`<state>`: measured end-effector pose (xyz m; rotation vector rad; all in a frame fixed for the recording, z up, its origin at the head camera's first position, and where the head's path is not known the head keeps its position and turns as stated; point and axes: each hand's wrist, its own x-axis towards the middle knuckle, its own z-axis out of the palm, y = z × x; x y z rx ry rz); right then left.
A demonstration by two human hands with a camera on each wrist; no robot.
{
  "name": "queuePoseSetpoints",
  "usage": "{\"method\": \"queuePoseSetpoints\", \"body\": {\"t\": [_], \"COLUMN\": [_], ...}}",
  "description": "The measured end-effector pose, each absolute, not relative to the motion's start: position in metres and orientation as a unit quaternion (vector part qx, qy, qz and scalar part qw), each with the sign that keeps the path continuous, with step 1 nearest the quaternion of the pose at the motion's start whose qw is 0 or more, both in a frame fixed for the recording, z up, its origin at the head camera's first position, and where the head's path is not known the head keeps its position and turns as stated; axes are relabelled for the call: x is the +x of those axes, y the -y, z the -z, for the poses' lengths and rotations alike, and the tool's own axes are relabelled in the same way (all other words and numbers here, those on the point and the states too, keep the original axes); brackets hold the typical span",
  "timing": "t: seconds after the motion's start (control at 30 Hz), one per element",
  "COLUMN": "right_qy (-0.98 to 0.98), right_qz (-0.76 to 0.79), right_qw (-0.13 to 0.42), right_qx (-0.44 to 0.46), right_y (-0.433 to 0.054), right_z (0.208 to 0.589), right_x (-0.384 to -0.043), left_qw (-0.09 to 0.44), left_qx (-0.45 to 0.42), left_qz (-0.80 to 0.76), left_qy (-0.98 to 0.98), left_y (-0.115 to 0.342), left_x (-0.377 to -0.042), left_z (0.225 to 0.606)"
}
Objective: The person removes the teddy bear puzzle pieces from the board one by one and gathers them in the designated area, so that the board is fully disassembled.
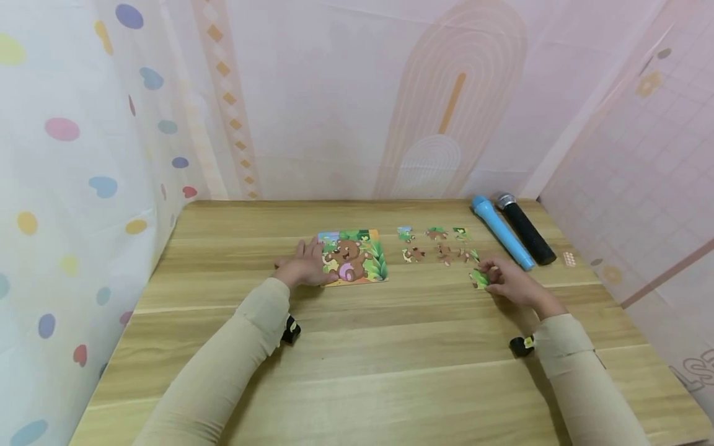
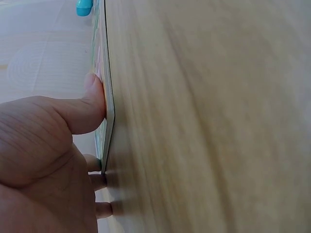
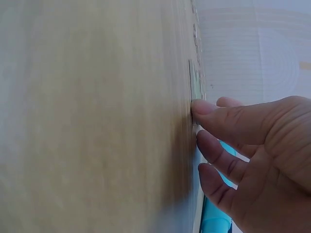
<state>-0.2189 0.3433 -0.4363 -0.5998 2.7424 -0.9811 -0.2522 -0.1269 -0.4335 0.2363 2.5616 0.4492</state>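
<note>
A bear jigsaw board [image 1: 357, 257] lies flat on the table, its picture showing a brown bear among green leaves. My left hand [image 1: 304, 265] rests on its left edge; in the left wrist view the thumb [image 2: 92, 104] lies on the board's rim, and the other fingers reach past its corner. To the right, my right hand [image 1: 510, 282] pinches a green puzzle piece [image 1: 478, 279] by its right side, low at the tabletop. The right wrist view shows the thumb [image 3: 206, 108] against the piece's edge, the index fingertip partly hidden behind it.
Several loose puzzle pieces [image 1: 437, 233] lie in two rows between board and right hand. A blue microphone [image 1: 502, 232] and a black microphone [image 1: 527, 229] lie at the back right, with a small dotted item [image 1: 569, 259] beside them. Curtains stand behind the wooden table [image 1: 362, 359].
</note>
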Motion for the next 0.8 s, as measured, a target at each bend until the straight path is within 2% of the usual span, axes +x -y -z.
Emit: {"method": "queuePoseSetpoints", "body": {"t": [0.63, 0.8], "right_qy": [-0.927, -0.941], "right_qz": [0.303, 0.274], "right_qw": [0.108, 0.089], "right_qx": [-0.194, -0.18], "right_y": [-0.339, -0.325], "right_z": [0.429, 0.419], "right_x": [-0.221, -0.225], "left_qw": [0.256, 0.25], "left_qx": [0.083, 0.085], "left_qz": [-0.164, -0.169], "left_qy": [-0.949, -0.95], "left_y": [0.128, 0.129], "left_x": [-0.253, -0.25], "left_z": [0.435, 0.435]}}
